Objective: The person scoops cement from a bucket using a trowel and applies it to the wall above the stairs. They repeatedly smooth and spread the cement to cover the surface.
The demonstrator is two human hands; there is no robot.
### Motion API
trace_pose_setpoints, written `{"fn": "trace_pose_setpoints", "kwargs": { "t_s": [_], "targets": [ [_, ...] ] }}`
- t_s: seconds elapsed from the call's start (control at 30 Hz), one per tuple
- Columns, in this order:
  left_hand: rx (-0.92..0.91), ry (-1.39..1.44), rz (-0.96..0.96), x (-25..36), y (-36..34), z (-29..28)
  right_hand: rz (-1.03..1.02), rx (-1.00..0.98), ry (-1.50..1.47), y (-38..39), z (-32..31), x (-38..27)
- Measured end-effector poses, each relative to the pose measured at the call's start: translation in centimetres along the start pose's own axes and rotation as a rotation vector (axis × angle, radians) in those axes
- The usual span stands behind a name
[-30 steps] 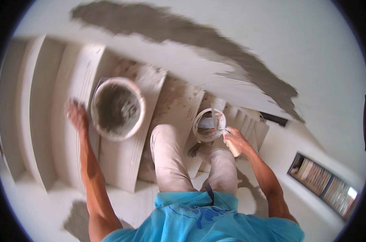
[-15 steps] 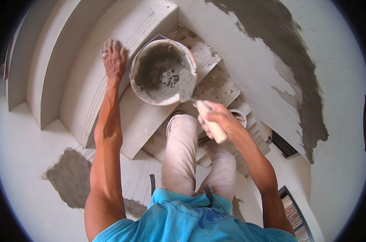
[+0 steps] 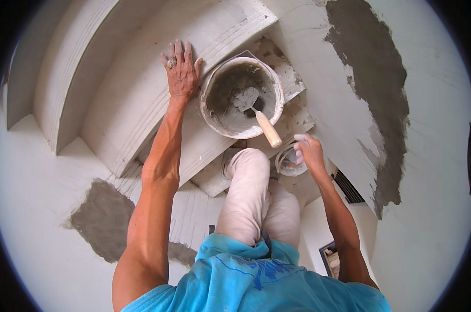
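1. White stairs [image 3: 116, 104], walls w/ grey patches [image 3: 373, 88].
2. Left hand [image 3: 181, 73] flat, fingers spread, beside bucket [image 3: 241, 96].
3. Trowel [image 3: 256, 112] rests in bucket, unheld.
4. Right hand [image 3: 309, 152] loosely curled near small tub [image 3: 289, 164]; patching looks partly done.

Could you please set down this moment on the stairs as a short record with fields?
Setting: white plastered stair steps seen from above, grey wet patches on the walls
Left hand: flat on a step, open, beside the bucket
Right hand: empty, above a small tub
Bucket: on a step, holds grey mortar
Trowel: rests in the bucket, wooden handle over the rim, not held
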State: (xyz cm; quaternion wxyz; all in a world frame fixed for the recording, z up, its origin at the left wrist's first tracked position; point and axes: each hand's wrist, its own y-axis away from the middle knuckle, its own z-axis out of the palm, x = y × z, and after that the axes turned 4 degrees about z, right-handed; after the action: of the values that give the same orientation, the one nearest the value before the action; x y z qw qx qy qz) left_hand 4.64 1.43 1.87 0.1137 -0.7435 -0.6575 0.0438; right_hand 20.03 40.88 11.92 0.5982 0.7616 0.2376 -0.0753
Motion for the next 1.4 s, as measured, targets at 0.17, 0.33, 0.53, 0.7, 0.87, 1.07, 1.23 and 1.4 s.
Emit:
{"fn": "trace_pose_setpoints", "kwargs": {
  "t_s": [0.17, 0.33, 0.53, 0.7, 0.87, 1.07, 1.23, 1.4],
  "targets": [
    [-0.013, 0.028, 0.008, -0.2, 0.0, -0.1, -0.589, 0.386, 0.373, -7.9, 3.4, -3.0],
    [0.019, 0.016, 0.001, -0.7, -0.9, 0.7, -0.208, 0.105, -0.070, -14.1, 6.7, -6.3],
    [0.052, -0.027, -0.020, -0.7, -0.4, 0.2, -0.227, 0.121, -0.204, -13.5, 6.4, -6.3],
    [0.051, -0.002, -0.026, -0.2, -0.5, 0.6, -0.294, 0.125, -0.325, -15.1, 2.1, -5.0],
    [0.037, 0.012, -0.015, -0.7, -0.5, 0.8, -0.156, 0.030, -0.381, -11.7, -0.8, -3.5],
    [-0.026, -0.061, -0.045, -0.7, -0.5, 1.1, -0.056, 0.061, 0.274, -3.5, -7.1, 8.4],
    [0.210, 0.899, -0.702, 2.6, 1.6, -6.7, -0.123, 0.167, 0.613, 7.1, -8.3, 13.7],
    [0.228, 2.037, -1.389, 4.3, 7.8, -14.9, -0.750, 0.119, 0.566, 16.9, 0.6, -1.5]
  ]
}}
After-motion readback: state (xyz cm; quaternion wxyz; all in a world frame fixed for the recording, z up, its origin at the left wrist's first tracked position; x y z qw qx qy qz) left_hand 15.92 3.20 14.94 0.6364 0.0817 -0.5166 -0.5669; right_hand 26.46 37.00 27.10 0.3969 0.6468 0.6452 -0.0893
